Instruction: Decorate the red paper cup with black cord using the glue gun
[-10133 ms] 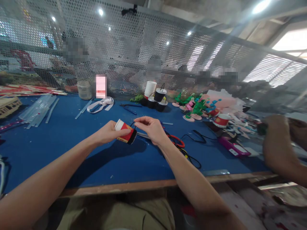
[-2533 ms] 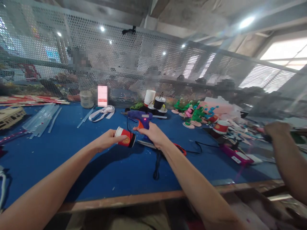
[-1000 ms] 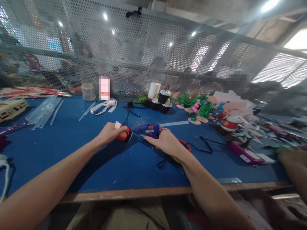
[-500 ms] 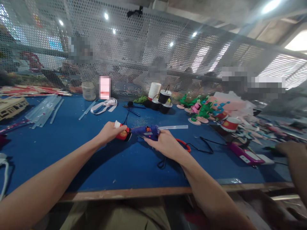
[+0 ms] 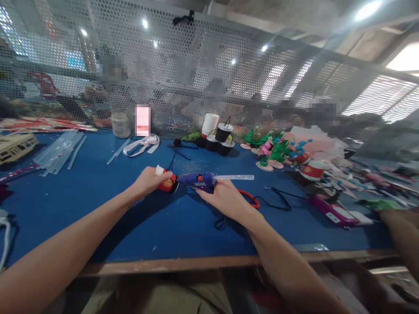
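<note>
My left hand [image 5: 149,179] is wrapped around a small red paper cup [image 5: 168,183] with a gold emblem and a white rim, tipped on its side. In my right hand [image 5: 225,196] is a blue hot glue gun [image 5: 199,180], its nozzle pointing left at the dark end of the cup. Whether the nozzle touches the cup I cannot tell. A clear glue stick [image 5: 235,177] sticks out of the gun's back. My right fingers are partly hidden behind the gun's handle.
Loose glue sticks [image 5: 59,152] lie at the left. Small black buckets [image 5: 224,131] and a stack of white cups [image 5: 210,124] stand at the back. Green and pink craft pieces [image 5: 278,150], a purple power strip [image 5: 332,210] and cords are on the right, near another person's arm [image 5: 401,231].
The glue gun has tilted slightly and its nozzle has shifted a little left and up against the cup's end. At the far right, the other person's hand has moved slightly beside something green.
</note>
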Available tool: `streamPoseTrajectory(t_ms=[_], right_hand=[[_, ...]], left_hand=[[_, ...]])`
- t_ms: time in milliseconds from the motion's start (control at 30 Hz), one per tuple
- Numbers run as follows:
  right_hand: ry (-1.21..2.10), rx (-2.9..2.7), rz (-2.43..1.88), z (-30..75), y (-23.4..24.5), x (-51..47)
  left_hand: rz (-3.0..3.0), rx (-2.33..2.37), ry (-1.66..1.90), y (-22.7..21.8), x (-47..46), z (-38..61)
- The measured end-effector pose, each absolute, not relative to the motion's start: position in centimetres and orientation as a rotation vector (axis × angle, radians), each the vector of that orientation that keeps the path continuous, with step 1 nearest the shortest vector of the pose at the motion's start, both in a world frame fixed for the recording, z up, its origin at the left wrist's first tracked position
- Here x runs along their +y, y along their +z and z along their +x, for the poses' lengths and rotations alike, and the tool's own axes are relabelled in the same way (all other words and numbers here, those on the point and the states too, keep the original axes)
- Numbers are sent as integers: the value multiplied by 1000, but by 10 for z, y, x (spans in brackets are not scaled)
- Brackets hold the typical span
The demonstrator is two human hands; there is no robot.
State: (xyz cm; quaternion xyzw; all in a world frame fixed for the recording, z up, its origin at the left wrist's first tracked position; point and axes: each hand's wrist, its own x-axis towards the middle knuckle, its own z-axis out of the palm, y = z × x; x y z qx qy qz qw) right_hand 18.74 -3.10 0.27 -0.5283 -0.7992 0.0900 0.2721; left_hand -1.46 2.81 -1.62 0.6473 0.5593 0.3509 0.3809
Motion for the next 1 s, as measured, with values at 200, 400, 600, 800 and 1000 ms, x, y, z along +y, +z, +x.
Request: streamPoseTrajectory(t_ms=[200,400,600,800,1000], right_hand=[[244,-2104,-1418,188,5,-31],[291,-2167,-1406,188,6,-33],[254,-2166,-1434,189,5,-32],[267,-2138,-1450,190,5,-31],[309,-2154,-1430,188,7,-31]], left_hand=[[1641,1385,897,-20,30,-15],[1660,1379,894,-24,33,-17],[1682,1383,873,-27,35,-18],[1702,1387,870,-20,30,-17],[1691,1401,838,-19,30,-17]])
